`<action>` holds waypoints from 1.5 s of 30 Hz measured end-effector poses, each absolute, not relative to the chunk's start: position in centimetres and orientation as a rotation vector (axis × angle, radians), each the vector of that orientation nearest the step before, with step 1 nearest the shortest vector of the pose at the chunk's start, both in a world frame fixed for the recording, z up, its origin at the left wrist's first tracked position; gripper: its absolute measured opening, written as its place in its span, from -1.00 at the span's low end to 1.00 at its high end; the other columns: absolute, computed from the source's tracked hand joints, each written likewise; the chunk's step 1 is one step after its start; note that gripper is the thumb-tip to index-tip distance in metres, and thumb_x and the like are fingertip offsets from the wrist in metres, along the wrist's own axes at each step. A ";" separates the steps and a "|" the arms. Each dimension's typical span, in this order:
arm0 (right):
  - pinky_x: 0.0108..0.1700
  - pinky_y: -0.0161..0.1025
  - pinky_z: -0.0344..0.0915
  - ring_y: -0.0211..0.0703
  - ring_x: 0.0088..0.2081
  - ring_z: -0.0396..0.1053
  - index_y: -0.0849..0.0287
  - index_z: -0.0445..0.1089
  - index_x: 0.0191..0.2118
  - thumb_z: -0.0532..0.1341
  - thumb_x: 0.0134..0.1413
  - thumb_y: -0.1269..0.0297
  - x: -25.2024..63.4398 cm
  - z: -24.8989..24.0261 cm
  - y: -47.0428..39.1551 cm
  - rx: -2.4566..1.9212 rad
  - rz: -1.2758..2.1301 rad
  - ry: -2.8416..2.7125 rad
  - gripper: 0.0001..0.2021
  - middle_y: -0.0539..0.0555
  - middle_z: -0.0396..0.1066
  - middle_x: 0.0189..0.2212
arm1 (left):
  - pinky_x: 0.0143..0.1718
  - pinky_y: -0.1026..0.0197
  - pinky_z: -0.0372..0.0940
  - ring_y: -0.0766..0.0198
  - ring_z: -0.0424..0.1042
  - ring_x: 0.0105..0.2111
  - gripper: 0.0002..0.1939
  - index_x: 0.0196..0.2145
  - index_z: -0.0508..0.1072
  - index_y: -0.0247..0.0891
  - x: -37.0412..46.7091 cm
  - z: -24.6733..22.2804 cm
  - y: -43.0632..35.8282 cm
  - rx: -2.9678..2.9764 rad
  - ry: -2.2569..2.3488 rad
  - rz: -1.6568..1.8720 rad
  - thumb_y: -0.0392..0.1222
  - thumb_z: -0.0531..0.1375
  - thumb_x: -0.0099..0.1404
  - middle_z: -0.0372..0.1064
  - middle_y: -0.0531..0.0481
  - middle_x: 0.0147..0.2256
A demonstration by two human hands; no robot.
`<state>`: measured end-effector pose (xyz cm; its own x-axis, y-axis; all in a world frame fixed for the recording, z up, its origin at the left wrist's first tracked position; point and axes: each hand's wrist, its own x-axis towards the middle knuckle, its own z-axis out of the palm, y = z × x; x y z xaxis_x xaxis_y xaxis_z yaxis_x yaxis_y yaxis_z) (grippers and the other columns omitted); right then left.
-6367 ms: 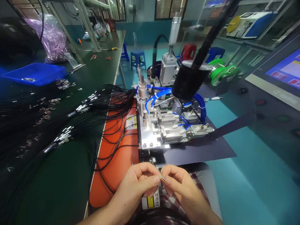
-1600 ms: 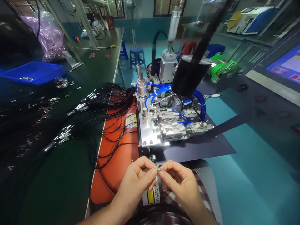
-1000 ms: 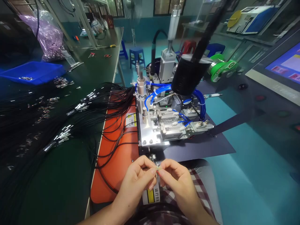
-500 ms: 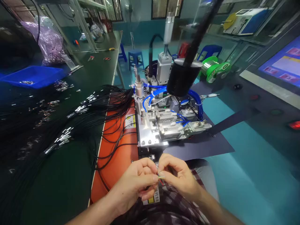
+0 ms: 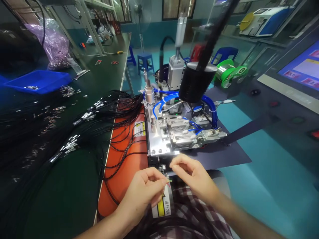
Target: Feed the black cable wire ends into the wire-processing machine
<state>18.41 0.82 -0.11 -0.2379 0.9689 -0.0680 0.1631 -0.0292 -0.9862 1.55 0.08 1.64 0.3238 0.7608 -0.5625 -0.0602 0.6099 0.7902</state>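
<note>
Thin coloured wires [image 5: 169, 181], green and red among them, poke out from the fingertips of my left hand [image 5: 146, 189], which pinches them between thumb and forefinger. Up and to the right of the wire ends is my right hand [image 5: 195, 176]. Its thumb and forefinger are pressed together, and whatever lies between them is too small to make out. Just beyond both hands stands a metal bench machine [image 5: 159, 141] with blue air tubes. A label with a yellow mark [image 5: 161, 207] shows below my left fingers.
Many black cables [image 5: 124, 99] with shiny ends lie across the dark bench [image 5: 74, 182] and an orange surface [image 5: 129, 166]. A blue tray [image 5: 45, 79] sits at left. A black cylinder [image 5: 196, 83] rises over the machine, near a green wire spool [image 5: 225, 74]. A screen [image 5: 304, 69] stands right.
My right hand has come away from the wires, moving up and slightly right toward the machine. My left hand keeps its pinch and has shifted slightly left.
</note>
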 end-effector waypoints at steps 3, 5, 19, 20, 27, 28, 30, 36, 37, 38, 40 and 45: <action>-0.56 -0.34 0.13 -0.29 -0.59 0.17 0.16 0.39 -0.34 0.15 0.13 0.30 17.4 -1.3 -0.6 -1.309 1.426 -1.292 -0.90 -0.05 0.27 -0.51 | -0.75 0.42 -0.20 0.54 -0.12 -0.80 -0.83 -0.52 0.31 -0.30 1.4 1.6 0.3 0.705 1.125 0.633 -0.18 0.21 0.10 0.06 0.25 -0.82; -0.52 -0.33 0.17 -0.26 -0.54 0.23 0.15 0.42 -0.35 0.20 0.08 0.33 16.8 -1.5 -1.4 -1.332 1.325 -1.305 -0.94 -0.02 0.35 -0.46 | -0.75 0.43 -0.21 0.54 -0.14 -0.80 -0.83 -0.51 0.32 -0.30 1.3 1.5 0.4 0.699 1.119 0.639 -0.17 0.20 0.13 0.06 0.25 -0.83; -0.58 -0.38 0.05 -0.33 -0.62 0.07 0.17 0.25 -0.46 0.18 0.10 0.21 15.5 -1.4 -2.4 -1.268 1.598 -1.021 -0.80 -0.13 0.11 -0.62 | -0.56 0.38 0.10 0.42 0.19 -0.56 -0.90 -0.48 0.43 -0.32 1.8 0.6 -0.7 1.194 1.173 0.905 -0.24 0.24 0.13 0.23 0.06 -0.49; -0.57 -0.37 0.04 -0.33 -0.62 0.06 0.17 0.25 -0.47 0.17 0.11 0.22 15.6 -1.3 -2.5 -1.267 1.586 -1.038 -0.80 -0.13 0.10 -0.62 | -0.62 0.39 0.05 0.46 0.14 -0.61 -0.87 -0.49 0.41 -0.32 1.7 0.5 -0.7 1.140 1.154 0.882 -0.22 0.24 0.13 0.20 0.09 -0.51; -0.39 -0.27 0.11 -0.20 -0.45 0.19 0.16 0.23 -0.48 0.09 0.15 0.40 16.5 -1.0 -2.9 -1.216 0.991 -1.581 -0.82 -0.02 0.22 -0.51 | -0.67 0.39 -0.12 0.50 -0.05 -0.71 -0.82 -0.45 0.28 -0.25 1.4 0.2 -0.7 0.960 1.079 0.764 -0.15 0.15 0.25 0.02 0.22 -0.65; -0.40 -0.28 0.10 -0.21 -0.46 0.18 0.16 0.23 -0.48 0.09 0.16 0.39 16.6 -1.1 -2.8 -1.228 1.032 -1.572 -0.82 -0.03 0.21 -0.51 | -0.64 0.38 -0.05 0.47 0.03 -0.66 -0.82 -0.48 0.29 -0.27 1.4 0.2 -0.7 1.089 1.106 0.795 -0.19 0.16 0.24 0.08 0.18 -0.61; -0.44 -0.30 0.09 -0.24 -0.49 0.16 0.16 0.21 -0.49 0.09 0.17 0.36 16.8 -1.6 -2.5 -1.275 1.211 -1.475 -0.80 -0.06 0.18 -0.53 | -0.50 0.34 0.10 0.38 0.20 -0.52 -0.82 -0.52 0.32 -0.28 1.4 0.3 -0.6 1.404 1.127 0.836 -0.26 0.15 0.24 0.18 0.08 -0.52; -0.52 -0.33 0.04 -0.29 -0.57 0.08 0.17 0.23 -0.48 0.14 0.15 0.23 17.2 -2.2 -0.8 -1.327 1.581 -1.178 -0.78 -0.12 0.10 -0.61 | -0.40 0.29 0.20 0.29 0.28 -0.41 -0.90 -0.34 0.32 -0.24 0.4 0.6 0.1 1.768 1.219 0.577 -0.35 0.04 0.28 0.24 0.02 -0.39; -0.52 -0.33 0.03 -0.29 -0.57 0.08 0.18 0.23 -0.48 0.15 0.14 0.23 17.3 -2.2 -0.4 -1.338 1.591 -1.159 -0.78 -0.12 0.11 -0.61 | -0.40 0.29 0.21 0.30 0.28 -0.41 -0.89 -0.34 0.31 -0.24 0.2 0.5 0.4 1.796 1.243 0.564 -0.37 0.03 0.29 0.23 0.03 -0.39; -0.52 -0.34 0.02 -0.30 -0.58 0.07 0.19 0.24 -0.49 0.16 0.12 0.23 17.3 -2.3 0.0 -1.343 1.599 -1.146 -0.79 -0.12 0.11 -0.62 | -0.39 0.30 0.22 0.30 0.28 -0.41 -0.87 -0.35 0.30 -0.24 0.0 0.5 0.6 1.829 1.253 0.565 -0.38 0.01 0.29 0.23 0.03 -0.39; -0.53 -0.35 0.00 -0.31 -0.59 0.06 0.20 0.26 -0.49 0.18 0.10 0.25 17.2 -2.7 0.7 -1.342 1.616 -1.125 -0.80 -0.13 0.11 -0.64 | -0.36 0.30 0.25 0.30 0.31 -0.38 -0.82 -0.34 0.34 -0.25 -0.5 0.2 1.2 1.922 1.242 0.577 -0.40 -0.02 0.31 0.23 0.01 -0.38; -0.55 -0.37 0.00 -0.33 -0.60 0.05 0.21 0.28 -0.49 0.19 0.07 0.24 17.0 -3.8 1.7 -1.345 1.667 -1.070 -0.80 -0.14 0.12 -0.65 | -0.43 0.25 0.31 0.26 0.33 -0.43 -0.71 -0.14 0.40 -0.29 -1.3 -1.1 2.0 2.275 1.196 0.480 -0.42 -0.05 0.31 0.24 -0.06 -0.36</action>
<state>16.98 1.67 -3.82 -0.1864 0.9083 -0.3744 -0.0380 -0.3875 -0.9211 -1.32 1.97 -1.14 0.5473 0.8342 0.0678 0.6494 -0.4743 0.5944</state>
